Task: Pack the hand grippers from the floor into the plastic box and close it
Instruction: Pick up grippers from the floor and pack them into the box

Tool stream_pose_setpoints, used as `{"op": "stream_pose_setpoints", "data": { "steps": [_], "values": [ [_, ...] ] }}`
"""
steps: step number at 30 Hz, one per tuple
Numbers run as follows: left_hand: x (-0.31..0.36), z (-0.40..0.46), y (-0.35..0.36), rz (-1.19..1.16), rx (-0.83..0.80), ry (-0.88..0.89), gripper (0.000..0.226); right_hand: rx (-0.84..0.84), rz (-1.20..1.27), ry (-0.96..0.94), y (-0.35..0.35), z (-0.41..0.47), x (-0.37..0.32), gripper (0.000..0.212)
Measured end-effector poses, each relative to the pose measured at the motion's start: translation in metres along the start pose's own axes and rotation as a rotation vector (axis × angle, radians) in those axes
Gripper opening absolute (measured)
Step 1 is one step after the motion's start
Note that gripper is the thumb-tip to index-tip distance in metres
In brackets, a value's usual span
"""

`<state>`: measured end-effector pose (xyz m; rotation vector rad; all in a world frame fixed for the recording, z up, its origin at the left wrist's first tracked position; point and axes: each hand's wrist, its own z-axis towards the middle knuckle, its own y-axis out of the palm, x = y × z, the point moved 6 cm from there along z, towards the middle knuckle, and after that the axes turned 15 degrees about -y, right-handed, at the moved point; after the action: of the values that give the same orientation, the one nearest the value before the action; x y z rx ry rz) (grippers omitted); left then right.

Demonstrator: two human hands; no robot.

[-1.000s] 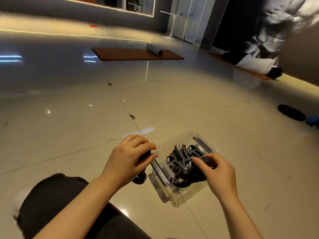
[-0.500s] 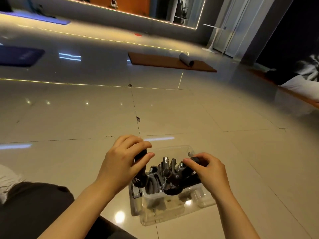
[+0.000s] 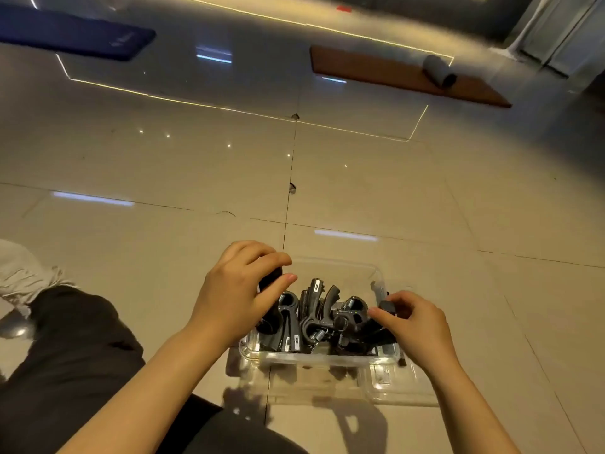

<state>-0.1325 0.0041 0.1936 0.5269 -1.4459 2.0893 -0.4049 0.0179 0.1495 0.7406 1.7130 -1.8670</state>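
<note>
In the plastic box (image 3: pixel 314 360), hand grippers (image 3: pixel 314 317) stand handles-up, long axes near vertical.

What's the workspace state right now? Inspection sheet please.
Surface: glossy tiled floor, chipped at the tile joints.
Job's things: clear plastic box on the floor, open; black hand grippers heaped inside.
Clutter: nothing seen near the box.
Grippers: left hand holds a gripper handle over the box; right hand pinches another at the box's right side.
Cables: nothing seen.
Surroundings: blue mat, brown mat bearing a grey roll.
</note>
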Motion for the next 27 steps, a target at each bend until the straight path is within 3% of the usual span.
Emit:
{"op": "stream_pose_setpoints", "data": {
  "steps": [4, 7, 17, 27],
  "values": [
    [-0.007, -0.009, 0.021, 0.006, -0.02, -0.113, 0.033, -0.15, -0.296, -0.176, 0.017, 0.029, 0.013, 0.017],
    [-0.013, -0.015, 0.032, -0.003, -0.038, -0.182, 0.033, -0.163, -0.53, -0.268, 0.03, 0.049, 0.024, 0.024],
    [-0.039, -0.035, 0.065, 0.015, 0.093, -0.265, 0.025, -0.127, -0.819, -0.466, 0.086, 0.067, 0.053, 0.032],
    [-0.038, -0.023, 0.075, -0.011, 0.112, -0.284, 0.024, -0.422, -0.784, -0.163, 0.116, 0.014, 0.092, 0.049]
  ]
}}
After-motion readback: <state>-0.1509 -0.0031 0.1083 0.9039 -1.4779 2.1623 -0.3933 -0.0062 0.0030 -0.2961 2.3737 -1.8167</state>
